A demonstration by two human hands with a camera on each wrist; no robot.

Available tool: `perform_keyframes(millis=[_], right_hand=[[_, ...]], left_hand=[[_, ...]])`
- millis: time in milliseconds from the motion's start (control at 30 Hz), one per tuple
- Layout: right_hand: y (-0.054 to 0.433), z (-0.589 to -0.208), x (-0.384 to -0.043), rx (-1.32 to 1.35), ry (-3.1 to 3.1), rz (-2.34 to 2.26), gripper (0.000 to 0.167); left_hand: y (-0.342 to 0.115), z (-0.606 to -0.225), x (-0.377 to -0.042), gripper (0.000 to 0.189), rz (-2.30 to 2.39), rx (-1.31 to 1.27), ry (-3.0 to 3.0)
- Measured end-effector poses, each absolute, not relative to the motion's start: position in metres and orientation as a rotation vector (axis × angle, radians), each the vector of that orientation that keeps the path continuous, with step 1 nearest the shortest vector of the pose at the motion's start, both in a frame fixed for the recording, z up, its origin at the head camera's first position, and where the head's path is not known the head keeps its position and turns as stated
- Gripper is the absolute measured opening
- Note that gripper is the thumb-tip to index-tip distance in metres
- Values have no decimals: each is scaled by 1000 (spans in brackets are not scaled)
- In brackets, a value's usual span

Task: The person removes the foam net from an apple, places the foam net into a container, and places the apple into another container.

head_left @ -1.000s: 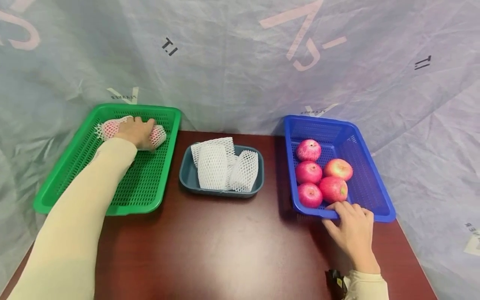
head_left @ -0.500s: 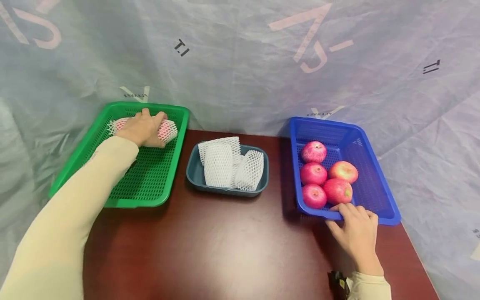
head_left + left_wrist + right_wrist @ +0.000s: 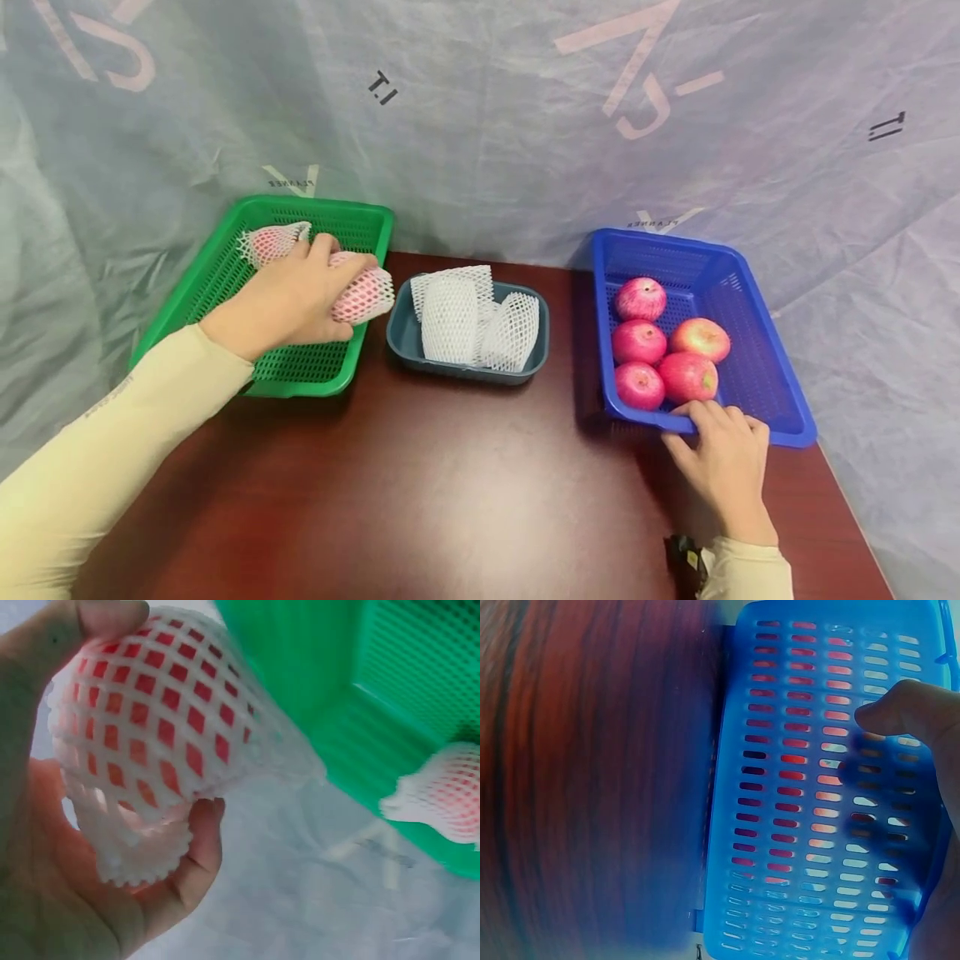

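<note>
My left hand [image 3: 288, 296] grips an apple in a white foam net [image 3: 365, 297] above the right side of the green basket [image 3: 300, 388]. In the left wrist view, the thumb and fingers curl round this netted apple [image 3: 165, 712], and the net's loose end sticks out. A second netted apple [image 3: 272, 243] lies at the back of the green basket. At the right, my right hand [image 3: 727, 467] holds the front rim of the blue basket [image 3: 787, 437], its thumb on the outer wall. Several bare red apples [image 3: 639, 342] lie in that basket.
Between the two baskets stands a small dark blue tray [image 3: 420, 362] with white foam nets [image 3: 448, 317] in it. All stand on a reddish-brown table [image 3: 450, 483]. A grey cloth [image 3: 480, 150] hangs behind.
My left hand has lifted the netted apple from the green basket and moved right and toward me. The right hand stays on the blue rim. The head view has shifted slightly left.
</note>
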State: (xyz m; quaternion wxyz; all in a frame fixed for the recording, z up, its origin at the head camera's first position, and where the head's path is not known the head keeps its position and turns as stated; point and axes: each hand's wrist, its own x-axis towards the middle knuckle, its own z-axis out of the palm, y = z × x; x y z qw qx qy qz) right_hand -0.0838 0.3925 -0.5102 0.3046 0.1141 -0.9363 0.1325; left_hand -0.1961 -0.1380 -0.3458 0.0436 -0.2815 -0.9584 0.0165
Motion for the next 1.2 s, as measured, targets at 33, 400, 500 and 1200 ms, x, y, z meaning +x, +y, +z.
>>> perform_keyframes(millis=[33, 400, 500, 1200], right_hand=[[393, -510, -84, 300, -2480, 351, 20], [394, -509, -85, 309, -2491, 354, 18], [393, -508, -84, 306, -2502, 347, 18], [394, -509, -84, 284, -2527, 355, 18]], left_hand=[[-133, -346, -191, 84, 81, -886, -2905], [-79, -365, -153, 88, 384, -1060, -2945], [-65, -377, -146, 80, 444, -1132, -2938], [-21, -422, -131, 44, 253, -1558, -2783]])
